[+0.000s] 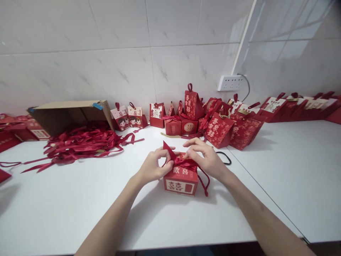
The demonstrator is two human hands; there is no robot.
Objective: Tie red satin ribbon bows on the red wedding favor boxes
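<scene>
A small red gift box (181,182) with gold characters sits on the white table (80,199) in front of me. A red ribbon (183,163) crosses its top, with one tail hanging down its right side. My left hand (153,165) pinches a ribbon loop at the box's left top. My right hand (206,156) pinches the ribbon at the box's right top. Both hands are closed on the ribbon.
A pile of loose red ribbons (80,142) lies to the left beside a tipped cardboard box (69,113). Several red gift boxes (221,124) line the tiled wall. A black loop (225,158) lies right of my hand. A power strip (230,82) hangs on the wall.
</scene>
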